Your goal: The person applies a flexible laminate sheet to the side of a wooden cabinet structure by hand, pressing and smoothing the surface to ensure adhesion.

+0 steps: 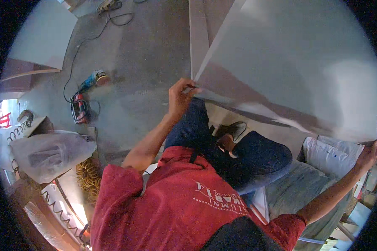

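Observation:
A large, smooth, pale grey sheet (297, 62) spreads across the upper right in front of me. My left hand (181, 98) is closed in a pinch at the sheet's near left corner, thumb and fingertips together. Far out to the right, my right hand (367, 157) grips the sheet by its near right corner, partly cut off by the dark rim of the picture. Between my hands the near edge sags in loose folds above my bent legs. I cannot tell what the sheet is made of.
On the floor to the left lie a blue corded sander (90, 81) and a red and black tool or case (79, 108). Crumpled clear plastic (52, 154) and a coil of yellow-brown hose (88, 175) sit at lower left. White wrapped packages (331, 154) stand near my right arm.

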A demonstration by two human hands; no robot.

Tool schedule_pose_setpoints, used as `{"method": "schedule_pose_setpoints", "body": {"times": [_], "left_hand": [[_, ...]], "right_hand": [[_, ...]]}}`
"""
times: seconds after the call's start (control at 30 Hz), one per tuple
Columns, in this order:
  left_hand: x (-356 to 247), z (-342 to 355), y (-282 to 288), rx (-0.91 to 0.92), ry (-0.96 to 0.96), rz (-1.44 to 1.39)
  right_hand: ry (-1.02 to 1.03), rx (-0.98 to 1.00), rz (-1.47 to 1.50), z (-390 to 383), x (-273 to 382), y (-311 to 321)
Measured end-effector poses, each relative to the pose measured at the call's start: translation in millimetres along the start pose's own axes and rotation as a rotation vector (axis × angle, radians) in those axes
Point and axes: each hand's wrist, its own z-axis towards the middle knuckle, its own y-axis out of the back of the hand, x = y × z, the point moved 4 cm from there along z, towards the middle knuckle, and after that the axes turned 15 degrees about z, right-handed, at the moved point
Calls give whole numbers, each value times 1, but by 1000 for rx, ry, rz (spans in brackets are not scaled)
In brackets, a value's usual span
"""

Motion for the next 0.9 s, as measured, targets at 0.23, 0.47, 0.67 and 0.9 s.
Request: {"method": "schedule_pose_setpoints", "body": {"times": [0.23, 0.47, 0.67, 0.9], "left_hand": [[62, -19, -19, 147, 75, 73], [60, -21, -15, 139, -2, 150], [53, -18, -11, 86, 31, 192], [59, -23, -18, -9, -63, 251]], "right_hand": [[2, 35, -61, 14, -9, 10], [52, 114, -204, 37, -12, 26], [-7, 72, 33, 27, -5, 4], [-100, 79, 327, 31, -5, -37]]}}
